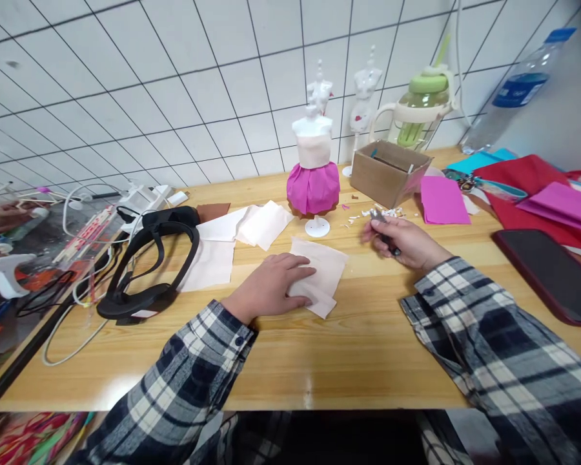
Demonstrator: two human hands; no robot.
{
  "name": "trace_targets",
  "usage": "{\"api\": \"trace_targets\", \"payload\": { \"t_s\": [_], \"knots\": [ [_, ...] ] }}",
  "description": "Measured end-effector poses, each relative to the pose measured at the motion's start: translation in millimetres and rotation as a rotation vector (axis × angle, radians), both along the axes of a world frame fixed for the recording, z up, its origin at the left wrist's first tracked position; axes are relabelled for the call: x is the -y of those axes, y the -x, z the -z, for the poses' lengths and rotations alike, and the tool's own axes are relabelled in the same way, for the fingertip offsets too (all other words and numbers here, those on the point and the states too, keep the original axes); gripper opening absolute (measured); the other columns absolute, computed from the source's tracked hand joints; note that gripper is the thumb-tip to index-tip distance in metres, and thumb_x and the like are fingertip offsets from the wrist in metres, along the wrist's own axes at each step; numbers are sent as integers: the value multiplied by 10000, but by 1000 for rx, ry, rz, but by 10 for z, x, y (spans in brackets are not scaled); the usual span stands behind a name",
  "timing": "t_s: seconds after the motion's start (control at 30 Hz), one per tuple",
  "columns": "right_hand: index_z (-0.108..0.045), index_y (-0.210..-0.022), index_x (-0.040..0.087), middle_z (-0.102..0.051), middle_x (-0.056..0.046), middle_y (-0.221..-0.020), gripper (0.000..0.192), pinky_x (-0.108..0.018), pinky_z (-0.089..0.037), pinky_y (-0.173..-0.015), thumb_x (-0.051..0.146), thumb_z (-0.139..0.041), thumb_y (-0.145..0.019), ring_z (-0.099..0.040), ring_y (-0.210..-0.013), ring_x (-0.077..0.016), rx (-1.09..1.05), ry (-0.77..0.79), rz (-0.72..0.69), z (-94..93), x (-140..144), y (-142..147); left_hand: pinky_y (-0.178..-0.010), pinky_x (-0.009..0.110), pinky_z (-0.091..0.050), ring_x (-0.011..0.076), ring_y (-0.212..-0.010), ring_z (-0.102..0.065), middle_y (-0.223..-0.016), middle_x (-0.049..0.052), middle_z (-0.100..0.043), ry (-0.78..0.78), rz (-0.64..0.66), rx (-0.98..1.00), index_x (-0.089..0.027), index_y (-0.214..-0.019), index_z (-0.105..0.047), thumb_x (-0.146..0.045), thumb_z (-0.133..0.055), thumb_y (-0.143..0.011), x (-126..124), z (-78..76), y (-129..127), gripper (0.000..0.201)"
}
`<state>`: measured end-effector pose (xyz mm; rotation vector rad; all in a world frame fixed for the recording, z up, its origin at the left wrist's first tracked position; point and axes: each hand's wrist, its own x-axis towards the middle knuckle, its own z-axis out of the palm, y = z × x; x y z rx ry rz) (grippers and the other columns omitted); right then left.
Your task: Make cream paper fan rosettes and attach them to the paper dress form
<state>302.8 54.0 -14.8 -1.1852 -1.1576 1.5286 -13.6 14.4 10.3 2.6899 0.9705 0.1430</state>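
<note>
Gripping a small dark tool, scissors I think though it's hard to tell, the right hand (407, 242) hovers just over the wooden desk (368, 349) near some white paper scraps (368, 214). Left hand (271, 287) lies flat and open, pressing down a folded pale tissue sheet (322, 271) right in front of the little mannequin (314, 165). That mannequin already wears a magenta paper skirt (313, 187) and a pale wrap on top, so the dress looks partly done to me, with this sheet not yet on it. More pale sheets (237, 232) lie to the left, a cardboard box (390, 171) and pink paper (443, 200) to the right.
</note>
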Motion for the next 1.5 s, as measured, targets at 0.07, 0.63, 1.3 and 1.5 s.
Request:
{"api": "trace_targets", "payload": {
  "t_s": [0.07,0.63,1.3,1.5],
  "knots": [
    [-592,-836,203,-640,-20,-756,254,-233,-320,-409,455,-599,-868,-397,-455,-89,131,-161,187,28,-24,11,-1057,470,-371,316,-1287,-489,-1411,110,-541,1,-7,-4,-251,-1338,-566,-584,-640,-820,13,-5,-15,620],
    [-657,-1092,191,-718,-127,-1058,329,-372,-438,-752,326,-379,-977,-644,-965,-300,1315,-509,124,-23,4,160,-1005,411,-401,263,-1191,-542,-1268,95,-627,-27,55,85,-192,-930,-592,-305,-642,-831,64,-51,-123,159],
    [-658,-1154,174,-677,-121,-1127,316,-426,-426,-955,196,-534,-863,-579,-1090,-295,1266,-689,112,77,45,305,-866,328,-471,197,-967,-643,-1064,53,-721,-9,225,103,-202,-964,-661,-311,-559,-914,143,-8,-231,157],
    [-703,-962,195,-686,-61,-907,183,-343,-455,-818,266,-561,-871,-608,-866,-216,1047,-707,-75,1,110,434,-860,344,-468,225,-959,-643,-1081,72,-711,32,217,85,-210,-934,-678,-496,-591,-880,172,-51,-233,304]
  ]
}}
